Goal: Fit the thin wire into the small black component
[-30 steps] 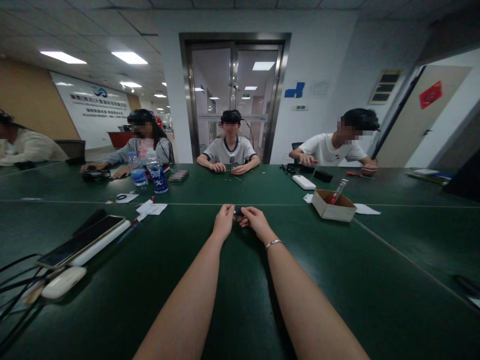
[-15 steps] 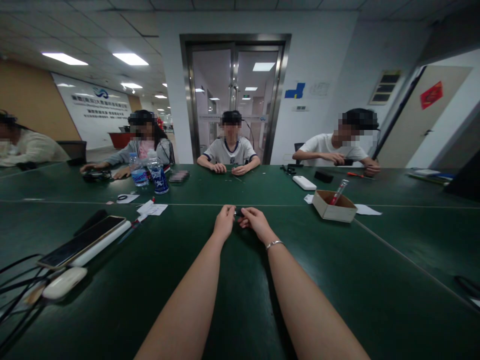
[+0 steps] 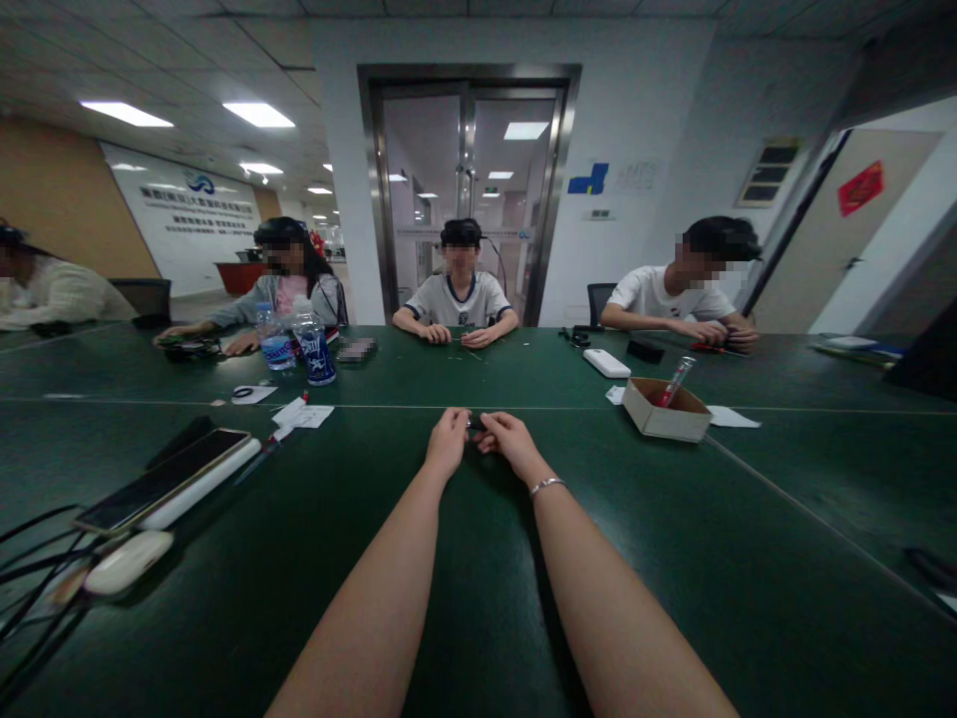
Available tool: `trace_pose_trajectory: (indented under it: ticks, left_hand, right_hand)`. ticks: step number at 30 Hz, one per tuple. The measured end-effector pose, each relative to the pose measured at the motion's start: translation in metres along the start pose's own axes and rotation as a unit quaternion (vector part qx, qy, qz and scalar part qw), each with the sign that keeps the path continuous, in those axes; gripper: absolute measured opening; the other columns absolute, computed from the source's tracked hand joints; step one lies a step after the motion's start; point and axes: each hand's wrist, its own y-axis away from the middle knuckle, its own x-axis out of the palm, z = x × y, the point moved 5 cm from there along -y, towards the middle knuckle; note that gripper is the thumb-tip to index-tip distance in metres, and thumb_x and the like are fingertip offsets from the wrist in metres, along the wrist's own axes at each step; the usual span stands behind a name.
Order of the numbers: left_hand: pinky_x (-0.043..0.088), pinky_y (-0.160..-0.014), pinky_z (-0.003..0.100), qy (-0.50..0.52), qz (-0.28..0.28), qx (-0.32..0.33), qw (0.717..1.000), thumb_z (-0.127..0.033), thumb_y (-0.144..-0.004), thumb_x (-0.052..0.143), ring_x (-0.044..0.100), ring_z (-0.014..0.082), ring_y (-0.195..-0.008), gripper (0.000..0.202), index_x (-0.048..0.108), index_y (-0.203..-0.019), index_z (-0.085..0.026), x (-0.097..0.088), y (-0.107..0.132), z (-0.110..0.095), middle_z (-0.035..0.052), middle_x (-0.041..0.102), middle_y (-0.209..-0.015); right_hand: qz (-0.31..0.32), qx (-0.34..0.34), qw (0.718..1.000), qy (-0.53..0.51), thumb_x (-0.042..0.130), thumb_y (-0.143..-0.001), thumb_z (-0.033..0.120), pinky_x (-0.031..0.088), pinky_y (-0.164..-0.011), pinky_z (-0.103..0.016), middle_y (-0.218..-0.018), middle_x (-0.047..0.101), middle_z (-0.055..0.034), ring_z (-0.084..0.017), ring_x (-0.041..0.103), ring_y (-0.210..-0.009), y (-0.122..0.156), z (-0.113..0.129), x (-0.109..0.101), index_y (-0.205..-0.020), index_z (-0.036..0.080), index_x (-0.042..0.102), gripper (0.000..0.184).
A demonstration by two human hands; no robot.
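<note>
Both my arms stretch forward over the dark green table (image 3: 485, 558). Between my fingertips sits a small dark object with a shiny metal end (image 3: 475, 424), too small and too covered to name. My left hand (image 3: 448, 442) pinches its left, metal side. From the right, my right hand (image 3: 508, 442) grips the dark side between thumb and fingers. The two hands are close together just above the tabletop, near the seam across the table. A silver bracelet (image 3: 548, 486) circles my right wrist.
An open box (image 3: 667, 424) with a red-and-clear tube (image 3: 676, 382) stands to the right, near a white power bank (image 3: 606, 364). At left lie a phone (image 3: 164, 481), a white case (image 3: 130, 563) and cables. Water bottles (image 3: 314, 344) stand farther back. Several people sit opposite.
My hands and the small object stay almost in place. At the far right, a co-worker's hands have come closer together and lower, near the table.
</note>
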Motion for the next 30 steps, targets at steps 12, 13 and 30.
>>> trace_pose_trajectory:
  ticks: [12, 13, 30]
  left_hand:
    - [0.044, -0.065, 0.025, -0.018, -0.015, -0.003, 1.0, -0.034, -0.089, 0.044, 0.056, 0.015, -0.071, 0.024, 0.06, -0.101, -0.021, -0.0018, 0.0004, 0.0022, 0.0027, 0.061, -0.084]
    - [0.044, -0.064, 0.026, -0.018, -0.013, -0.006, 1.0, -0.035, -0.089, 0.043, 0.055, 0.0151, -0.07, 0.025, 0.06, -0.102, -0.021, -0.0018, 0.0009, 0.0016, 0.0025, 0.061, -0.082]
    - [0.04, -0.059, 0.024, -0.031, 0.009, 0.015, 0.999, -0.037, -0.09, 0.041, 0.053, 0.0144, -0.065, 0.027, 0.061, -0.093, -0.02, -0.0005, 0.0029, -0.0033, 0.0018, 0.059, -0.074]
  right_hand:
    - [-0.002, -0.001, 1.0, 0.004, 0.058, -0.09, 0.022, 0.049, -0.044, -0.016, -0.059, 0.065, -0.0045, -0.011, 0.06, -0.045, 0.0012, 0.0004, 0.0, -0.082, 0.012, 0.059, 0.013]
    - [-0.002, 0.0, 1.0, 0.005, 0.057, -0.091, 0.02, 0.049, -0.043, -0.016, -0.059, 0.065, -0.0046, -0.011, 0.06, -0.044, 0.001, 0.0002, 0.0001, -0.082, 0.012, 0.059, 0.012]
    - [0.003, 0.0, 1.0, 0.008, 0.06, -0.09, 0.022, 0.049, -0.044, -0.016, -0.058, 0.065, -0.0043, -0.01, 0.059, -0.044, 0.0016, 0.0005, 0.0011, -0.082, 0.012, 0.06, 0.013]
